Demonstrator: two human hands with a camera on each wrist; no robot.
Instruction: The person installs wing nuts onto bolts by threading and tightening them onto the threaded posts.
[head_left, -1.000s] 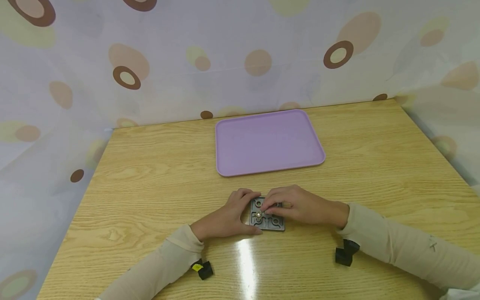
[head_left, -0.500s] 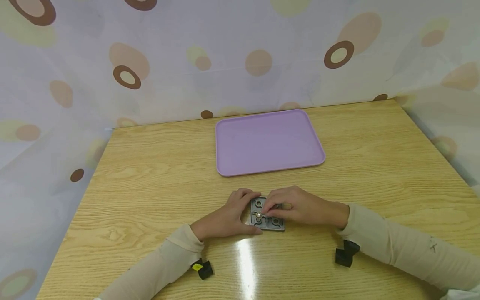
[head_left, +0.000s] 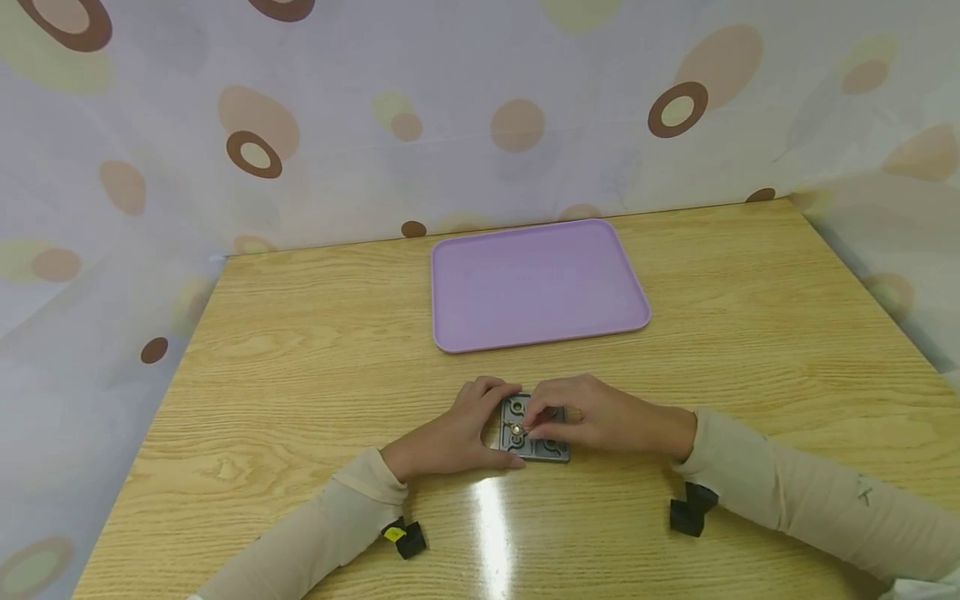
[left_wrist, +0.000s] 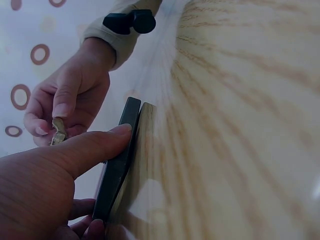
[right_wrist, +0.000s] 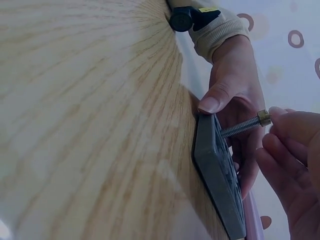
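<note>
A small grey metal plate (head_left: 551, 456) with raised rings lies on the table. My left hand (head_left: 453, 435) grips its left side, thumb at the near edge and fingers at the far edge. From the plate rises a threaded bolt (right_wrist: 239, 128), seen in the right wrist view. A brass wing nut (right_wrist: 264, 118) sits at the bolt's upper end. My right hand (head_left: 588, 414) pinches this nut between thumb and fingers above the plate. In the left wrist view, the nut's wing (left_wrist: 58, 131) shows between the right hand's fingertips, while the plate hides the bolt.
A purple tray (head_left: 540, 287) lies behind the hands, toward the back of the wooden table (head_left: 315, 350). A dotted curtain (head_left: 450, 108) hangs along the back and sides. Black camera mounts (head_left: 690, 510) are strapped at both wrists.
The right hand's fingers have shifted slightly around the wing nut, whose wings now stand at a different angle. The left hand and the plate have stayed in place.
</note>
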